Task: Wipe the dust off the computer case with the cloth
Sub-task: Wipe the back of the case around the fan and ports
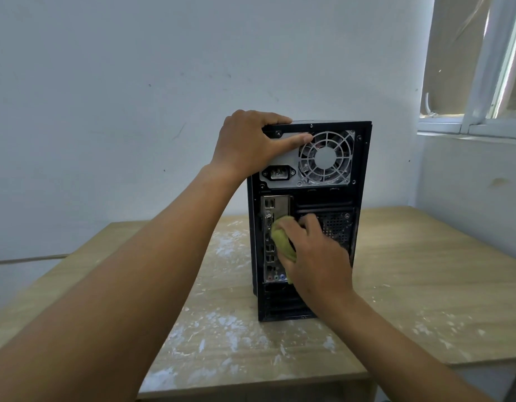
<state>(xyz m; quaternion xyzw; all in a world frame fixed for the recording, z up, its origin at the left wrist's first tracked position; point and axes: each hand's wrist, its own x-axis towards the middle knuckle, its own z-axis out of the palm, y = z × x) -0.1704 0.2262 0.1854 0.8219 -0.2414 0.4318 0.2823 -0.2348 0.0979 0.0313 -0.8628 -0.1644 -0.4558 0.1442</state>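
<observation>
Above, left hand (248,140) grips computer case (362,198); right hand (317,256) presses cloth (282,242) below.

Black computer case (359,198), olive-green cloth (284,242), white-speckled tan table (425,271)

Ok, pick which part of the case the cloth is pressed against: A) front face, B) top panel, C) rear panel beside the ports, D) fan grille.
C: the right hand presses the cloth against the rear of the computer case, beside the ports and below the fan; the left hand grips the top edge.
</observation>
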